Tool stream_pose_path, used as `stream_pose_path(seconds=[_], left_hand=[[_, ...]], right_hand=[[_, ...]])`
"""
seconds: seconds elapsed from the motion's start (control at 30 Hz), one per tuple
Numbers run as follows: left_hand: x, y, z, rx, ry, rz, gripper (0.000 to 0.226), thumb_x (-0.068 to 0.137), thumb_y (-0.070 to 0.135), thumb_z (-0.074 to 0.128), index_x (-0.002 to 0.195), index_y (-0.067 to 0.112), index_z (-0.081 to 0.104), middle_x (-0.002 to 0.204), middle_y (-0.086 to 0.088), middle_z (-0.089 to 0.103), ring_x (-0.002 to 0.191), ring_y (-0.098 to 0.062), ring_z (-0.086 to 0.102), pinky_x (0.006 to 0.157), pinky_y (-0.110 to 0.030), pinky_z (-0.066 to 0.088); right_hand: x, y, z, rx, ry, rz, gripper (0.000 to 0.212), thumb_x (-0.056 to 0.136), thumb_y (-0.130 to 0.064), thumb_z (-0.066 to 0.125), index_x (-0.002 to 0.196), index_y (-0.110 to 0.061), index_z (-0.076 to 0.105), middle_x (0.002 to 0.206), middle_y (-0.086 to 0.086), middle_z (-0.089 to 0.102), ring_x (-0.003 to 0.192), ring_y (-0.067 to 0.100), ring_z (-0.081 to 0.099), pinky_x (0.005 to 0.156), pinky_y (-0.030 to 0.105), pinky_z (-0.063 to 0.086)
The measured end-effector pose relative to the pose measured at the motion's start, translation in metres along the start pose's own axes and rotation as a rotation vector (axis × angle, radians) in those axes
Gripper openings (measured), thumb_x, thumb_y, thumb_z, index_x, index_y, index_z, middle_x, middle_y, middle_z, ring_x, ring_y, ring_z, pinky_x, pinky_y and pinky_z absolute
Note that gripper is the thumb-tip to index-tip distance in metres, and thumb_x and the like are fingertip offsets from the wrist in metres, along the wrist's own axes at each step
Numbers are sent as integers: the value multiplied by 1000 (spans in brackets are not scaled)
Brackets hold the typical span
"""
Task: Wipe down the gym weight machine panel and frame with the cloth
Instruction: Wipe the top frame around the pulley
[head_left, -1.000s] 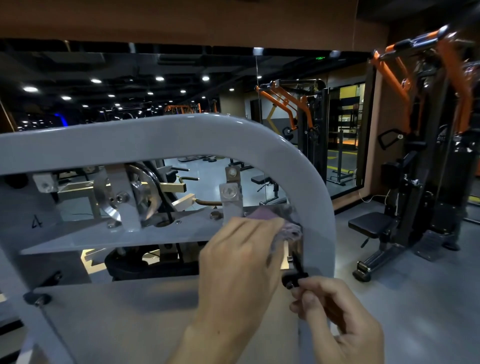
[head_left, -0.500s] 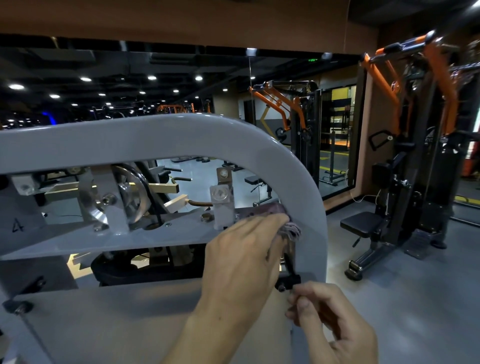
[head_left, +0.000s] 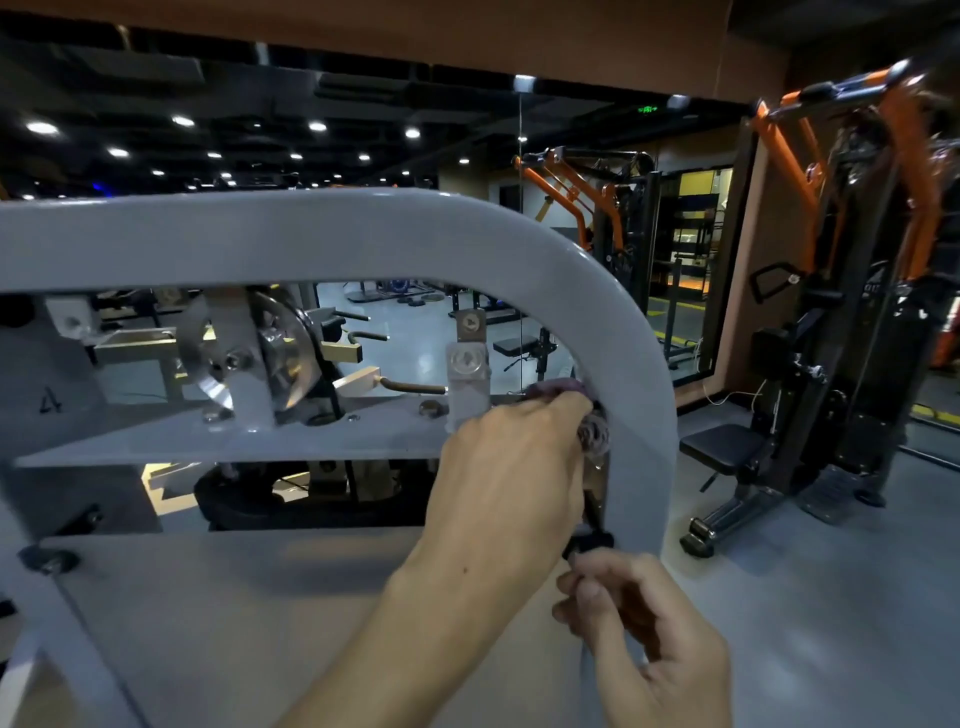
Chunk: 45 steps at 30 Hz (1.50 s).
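Since half a second earlier, the left hand (head_left: 511, 467) had crept slightly up the inner bend, fingers clamped on the bunched purple cloth (head_left: 589, 415) against the grey frame (head_left: 631, 364). At five o'clock from it, the right hand (head_left: 644, 639) pinched beneath the small black knob (head_left: 592, 543); I could not tell how firmly. Unwiped tube seemingly ran from the cloth toward twelve o'clock, then arched left, nearest the left hand. At seven o'clock lay the flat panel (head_left: 260, 623).

Left hand (head_left: 511, 467) & right hand (head_left: 649, 639) bare, no gloves, forearm w/o sleeve
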<state>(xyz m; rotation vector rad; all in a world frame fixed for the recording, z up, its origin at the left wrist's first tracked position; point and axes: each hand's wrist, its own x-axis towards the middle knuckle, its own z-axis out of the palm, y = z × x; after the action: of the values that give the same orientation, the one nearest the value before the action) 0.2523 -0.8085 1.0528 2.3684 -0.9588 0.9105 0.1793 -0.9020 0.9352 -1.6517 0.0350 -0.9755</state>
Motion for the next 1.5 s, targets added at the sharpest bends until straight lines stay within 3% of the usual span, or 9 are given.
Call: stream_pose_path(seconds=[0.2, 0.37, 0.5, 0.7, 0.87, 1.0, 1.13, 1.3, 1.5], left_hand=[[-15, -2, -7, -67, 54, 61, 27, 76, 9, 62, 98, 21, 71, 81, 8, 72, 69, -22, 68, 49, -35, 52], [4, 2, -2, -7, 23, -66, 15, 95, 12, 51, 106, 20, 60, 69, 4, 54, 68, -27, 55, 59, -36, 34], [-11, -3, -11, -108, 14, 30, 23, 85, 10, 55, 101, 20, 68, 74, 4, 67, 68, -27, 64, 55, -39, 50], [-14, -5, -4, -130, 107, 68, 23, 82, 13, 54, 97, 21, 69, 77, 6, 70, 69, -24, 67, 53, -40, 54], [-39, -21, -17, -426, 44, 114, 29, 88, 11, 69, 115, 23, 74, 106, 15, 74, 92, 3, 68, 77, -18, 54], [-57, -32, -34, -707, -113, 148, 17, 96, 10, 70, 111, 19, 74, 102, 12, 74, 89, -6, 73, 77, -20, 56], [-61, -35, -39, -821, -94, 85, 11, 98, 18, 68, 106, 17, 76, 96, 4, 74, 82, -13, 75, 74, -20, 55], [-60, -49, -36, -643, -75, 129, 14, 95, 25, 73, 109, 28, 76, 103, 12, 71, 97, -12, 71, 79, -33, 56], [-48, -76, -43, -320, 208, 148, 15, 95, 31, 65, 101, 22, 76, 96, 16, 70, 89, -1, 65, 80, -17, 49]], right_hand=[[-9, 3, 3, -58, -80, -26, 50, 86, 17, 64, 82, -33, 70, 73, -3, 74, 63, 15, 73, 62, 31, 60], [-4, 4, -1, -78, -79, -28, 44, 89, 11, 64, 85, -32, 72, 77, -4, 75, 67, 16, 75, 66, 41, 60], [2, -2, -6, -74, -44, -68, 44, 90, 10, 63, 84, -33, 71, 77, -5, 74, 68, 15, 74, 65, 39, 59], [10, -13, 0, -39, 8, -132, 23, 87, -12, 61, 89, -32, 71, 83, -2, 75, 73, 19, 74, 67, 46, 61], [17, -24, -9, -136, 96, -335, 26, 85, -18, 68, 109, -29, 70, 109, -4, 72, 96, 20, 72, 75, 40, 60], [19, -35, -14, -265, 54, -480, 49, 77, -21, 75, 124, -14, 66, 135, -1, 63, 127, 21, 60, 102, 30, 48], [20, -44, -11, -210, -69, -463, 34, 82, -32, 71, 115, -22, 73, 110, -13, 73, 105, 9, 70, 88, 15, 50], [29, -49, -11, -297, -142, -437, 26, 86, -33, 69, 110, -27, 74, 98, -20, 71, 90, 3, 70, 75, 17, 53], [52, -75, -23, -615, 77, -533, 12, 84, -20, 69, 95, -21, 73, 88, -9, 67, 78, 8, 61, 69, 18, 44]])
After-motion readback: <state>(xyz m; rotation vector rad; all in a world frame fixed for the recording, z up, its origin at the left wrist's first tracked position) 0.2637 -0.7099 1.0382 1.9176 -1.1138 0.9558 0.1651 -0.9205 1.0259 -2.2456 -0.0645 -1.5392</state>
